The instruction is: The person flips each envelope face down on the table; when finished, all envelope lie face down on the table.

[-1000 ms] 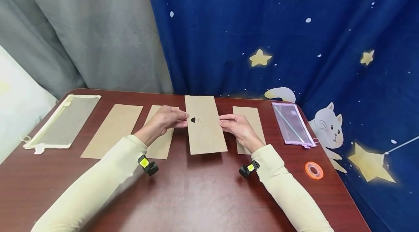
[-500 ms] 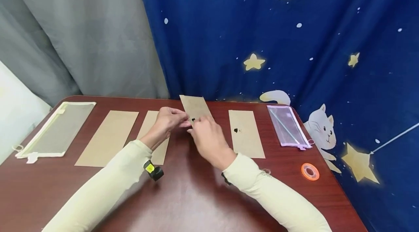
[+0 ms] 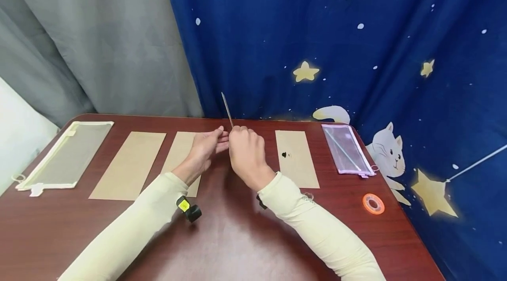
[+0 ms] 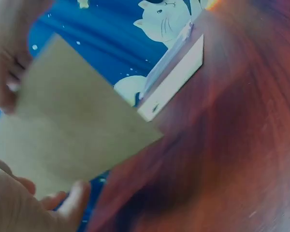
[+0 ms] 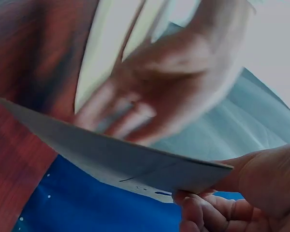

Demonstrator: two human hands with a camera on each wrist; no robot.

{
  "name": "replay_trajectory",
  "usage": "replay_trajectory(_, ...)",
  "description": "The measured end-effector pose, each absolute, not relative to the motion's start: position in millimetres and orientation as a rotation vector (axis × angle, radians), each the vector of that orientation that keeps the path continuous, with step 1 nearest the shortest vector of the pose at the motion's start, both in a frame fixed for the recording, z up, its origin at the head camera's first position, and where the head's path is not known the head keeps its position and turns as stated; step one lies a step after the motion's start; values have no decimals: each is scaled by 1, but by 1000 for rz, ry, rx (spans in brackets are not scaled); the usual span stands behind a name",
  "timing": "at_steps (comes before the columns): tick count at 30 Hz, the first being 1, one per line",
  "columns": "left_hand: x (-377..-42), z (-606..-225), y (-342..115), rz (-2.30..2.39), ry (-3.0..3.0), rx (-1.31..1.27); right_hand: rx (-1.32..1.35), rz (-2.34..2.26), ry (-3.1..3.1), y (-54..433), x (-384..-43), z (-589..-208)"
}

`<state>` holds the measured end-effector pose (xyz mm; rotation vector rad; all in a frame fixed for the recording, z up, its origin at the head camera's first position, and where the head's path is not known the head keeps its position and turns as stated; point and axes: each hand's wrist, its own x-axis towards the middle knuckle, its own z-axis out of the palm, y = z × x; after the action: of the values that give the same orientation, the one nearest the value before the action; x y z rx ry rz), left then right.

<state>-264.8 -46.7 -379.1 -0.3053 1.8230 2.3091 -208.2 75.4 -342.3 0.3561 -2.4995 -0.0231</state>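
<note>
My right hand (image 3: 247, 153) pinches a flat brown kraft-paper card (image 3: 227, 108), raised above the far part of the table and seen nearly edge-on in the head view. The left wrist view shows its broad plain face (image 4: 77, 116). In the right wrist view, my right thumb and fingers (image 5: 198, 208) grip one end of it, near a small dark print. My left hand (image 3: 203, 151) is beside the card with fingers extended, blurred behind it in the right wrist view. Under my left hand lies another brown card (image 3: 176, 151), partly covered by the wrist.
One more brown card (image 3: 128, 166) lies at left, and one with a small black hat print (image 3: 297, 166) at right. A cream-edged mesh zip pouch (image 3: 79, 153) is far left. A purple mesh pouch (image 3: 346, 149) and an orange ring-shaped roll (image 3: 366, 204) lie at right.
Both hands held the card by its sides with its printed face showing. My right hand then crossed over its front, the card turned edge-on, and my left fingers loosened from it.
</note>
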Motion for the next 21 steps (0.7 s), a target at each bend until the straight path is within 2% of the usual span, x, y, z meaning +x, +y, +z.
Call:
replay_trajectory(10,-261,-407,-43,2191,1664,-275,326,289,-2630,80,-206,-322)
replay_trajectory(17,-260,-401,-57,2193,1690,-284,336,677,-2631,124,-221,-321)
replay_trajectory(21,-258,-399,-63,2186,1799,-275,242,967,-2603,147,-233,-333)
